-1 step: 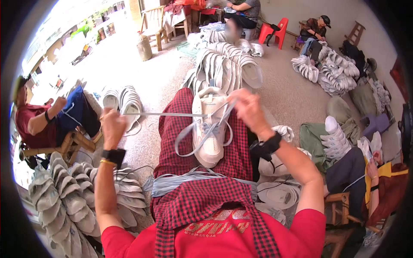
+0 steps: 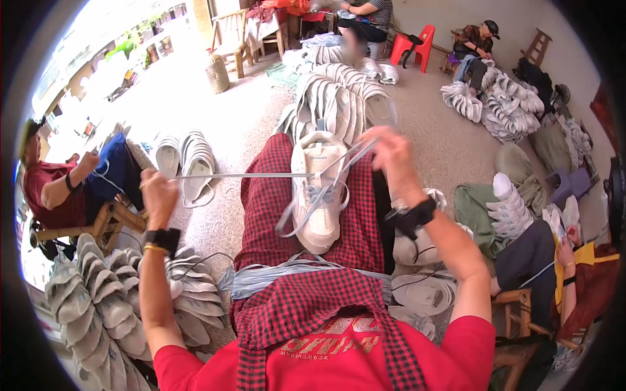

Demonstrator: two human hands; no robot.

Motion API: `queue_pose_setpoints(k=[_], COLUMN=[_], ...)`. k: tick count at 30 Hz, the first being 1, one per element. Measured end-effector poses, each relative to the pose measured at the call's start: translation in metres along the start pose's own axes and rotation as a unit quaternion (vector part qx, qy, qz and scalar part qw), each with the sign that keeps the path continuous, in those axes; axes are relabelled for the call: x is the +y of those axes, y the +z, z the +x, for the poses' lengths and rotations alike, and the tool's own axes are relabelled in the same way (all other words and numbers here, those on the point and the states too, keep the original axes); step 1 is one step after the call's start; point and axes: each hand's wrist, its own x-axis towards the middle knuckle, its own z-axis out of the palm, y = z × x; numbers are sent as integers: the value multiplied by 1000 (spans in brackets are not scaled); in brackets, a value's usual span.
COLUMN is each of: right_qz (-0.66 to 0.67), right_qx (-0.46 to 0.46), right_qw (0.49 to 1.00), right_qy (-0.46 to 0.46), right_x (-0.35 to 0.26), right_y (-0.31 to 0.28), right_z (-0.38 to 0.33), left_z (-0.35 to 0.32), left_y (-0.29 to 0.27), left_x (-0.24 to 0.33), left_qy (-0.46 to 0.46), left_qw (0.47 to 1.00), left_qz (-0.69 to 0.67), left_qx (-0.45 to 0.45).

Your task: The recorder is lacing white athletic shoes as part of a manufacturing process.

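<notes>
Here one white sneaker (image 2: 317,192) lies on the checkered lap; left hand (image 2: 158,189) and right hand (image 2: 390,151) each have fingers closed on one grey lace (image 2: 241,175), pulled taut.

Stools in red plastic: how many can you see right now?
1. The red plastic stool stands at the top of the view, near the far wall, between two seated people. Others may be hidden behind the shoe piles or beyond the frame's edge.
</notes>
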Motion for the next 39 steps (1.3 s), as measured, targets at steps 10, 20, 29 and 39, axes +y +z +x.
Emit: queue_pose_setpoints(k=[10,20,29,39], right_qz=[-426,-353,-242,-226], right_qx=[-28,-36,-105,-41], right_qw=[903,889,951,970], right_qy=[-52,-288,-164,-75], right_x=[52,16,19,32], right_y=[-95,9,21,-83], right_z=[9,-11,-4,24], left_z=[15,-18,2,-14], left_y=[10,-24,-1,5], left_x=[42,222,230,238], left_qy=[34,309,119,109], left_qw=[994,882,817,870], left_qz=[-102,-283,-459,-401], left_qx=[13,-215,-328,-263])
